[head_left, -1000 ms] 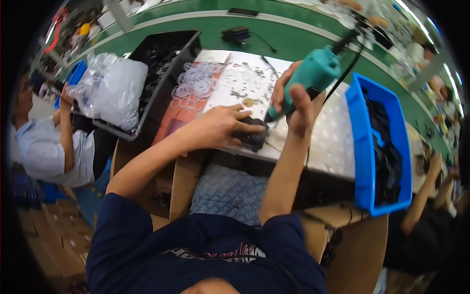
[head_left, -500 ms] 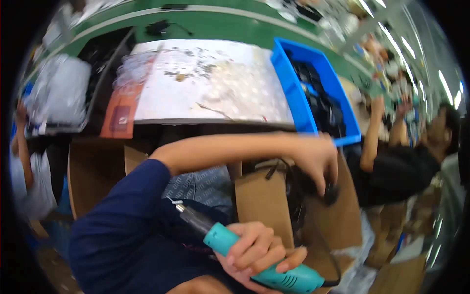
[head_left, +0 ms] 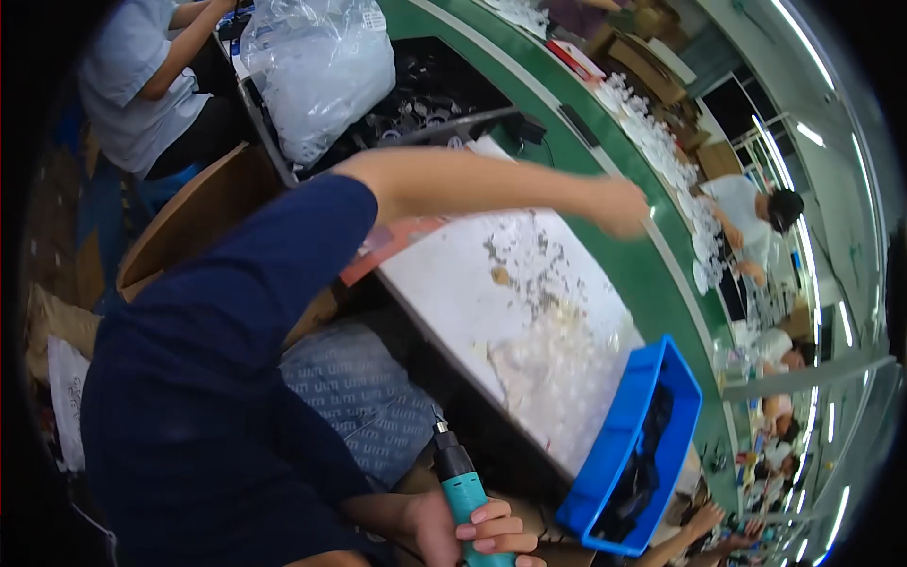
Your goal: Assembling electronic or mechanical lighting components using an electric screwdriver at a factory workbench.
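Note:
My right hand [head_left: 472,531] is wrapped around a teal electric screwdriver [head_left: 465,491], whose black nose and thin metal bit tilt upward near my lap. My left arm, in a navy sleeve, stretches across the view. At its end, my left hand [head_left: 619,206] is over the green conveyor belt, just beyond a white work board [head_left: 453,274]. Blur hides its fingers, and no held thing shows. On the board lie many small dark parts [head_left: 539,269] and a heap of whitish translucent pieces [head_left: 567,364].
A blue bin [head_left: 619,444] holding black parts stands at the board's right end. Beyond my arm sits a black tray [head_left: 444,80] of dark parts, with a plastic bag [head_left: 316,71] on it. Cardboard [head_left: 189,217] stands at left. Other people work along the belt.
The view has swung, so the board now slants. My left hand has moved from low beside the blue bin to over the belt. The screwdriver stays in my right hand, now more upright.

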The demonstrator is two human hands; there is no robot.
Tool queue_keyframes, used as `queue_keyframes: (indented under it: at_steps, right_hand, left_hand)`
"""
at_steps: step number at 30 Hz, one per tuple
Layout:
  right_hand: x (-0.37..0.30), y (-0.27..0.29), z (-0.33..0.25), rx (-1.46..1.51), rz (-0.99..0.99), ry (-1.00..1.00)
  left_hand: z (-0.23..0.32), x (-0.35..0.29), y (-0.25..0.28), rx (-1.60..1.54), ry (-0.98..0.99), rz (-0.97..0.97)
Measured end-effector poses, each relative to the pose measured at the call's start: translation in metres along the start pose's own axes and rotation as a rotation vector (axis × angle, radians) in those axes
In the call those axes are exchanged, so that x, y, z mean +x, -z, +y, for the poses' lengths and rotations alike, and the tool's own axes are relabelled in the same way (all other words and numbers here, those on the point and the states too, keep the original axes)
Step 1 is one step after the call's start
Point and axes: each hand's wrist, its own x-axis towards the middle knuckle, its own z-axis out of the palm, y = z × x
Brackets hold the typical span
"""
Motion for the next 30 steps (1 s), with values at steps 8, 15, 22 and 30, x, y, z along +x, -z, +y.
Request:
queue_keyframes:
  at_steps: [8,15,22,30]
  right_hand:
    - [0.036,0.065,0.124,0.195,-0.259,-0.288]
    - [0.032,0.009,0.174,0.327,-0.148,-0.229]
    - [0.02,-0.011,0.092,-0.127,0.089,-0.037]
    - [0.015,-0.008,0.046,-0.348,0.099,0.008]
  left_hand:
    - [-0.193,-0.023,-0.053,0.662,0.363,-0.307]
    - [-0.173,-0.042,-0.013,0.679,-0.044,0.015]
    - [-0.019,-0.149,0.071,-0.362,0.093,0.684]
    - [0.066,-0.264,-0.034,-0.756,0.243,0.111]
